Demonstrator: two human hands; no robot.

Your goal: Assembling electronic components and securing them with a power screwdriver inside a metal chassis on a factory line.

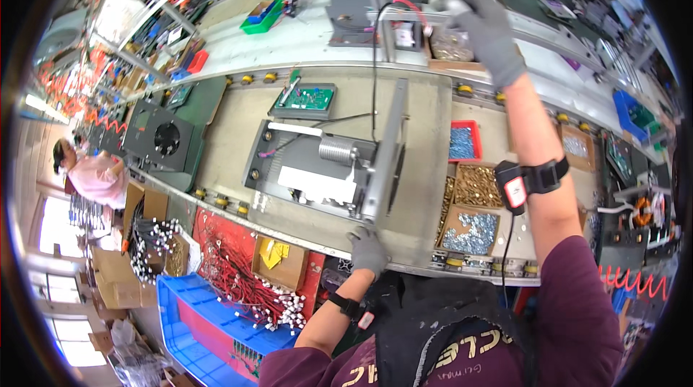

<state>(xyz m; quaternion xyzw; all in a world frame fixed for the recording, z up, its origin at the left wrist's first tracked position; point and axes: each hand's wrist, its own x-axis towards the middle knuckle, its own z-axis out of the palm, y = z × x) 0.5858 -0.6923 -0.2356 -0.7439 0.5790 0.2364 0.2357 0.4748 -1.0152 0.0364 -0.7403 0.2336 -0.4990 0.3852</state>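
Note:
A grey metal case (278, 163) lies on the work line in front of me, with a silver ribbed cylinder (338, 149) and a white sheet (317, 184) in it. A long grey panel (388, 145) stands up along its right side. My left hand (369, 251), in a grey glove, is at the near end of this panel, fingers apart; whether it presses on the panel is unclear. My right hand (482, 29), also gloved, is raised at the far right, fingers apart, close to a hanging black cable (375, 62) with a red end. No held thing is distinguishable in it.
A green circuit board (307, 97) lies behind the case. To the right are a red bin (464, 140) and cardboard trays of brass (478, 185) and silver fasteners (471, 232). Red wire harnesses (238, 271) lie near a blue crate (209, 329). A person (97, 177) is far left.

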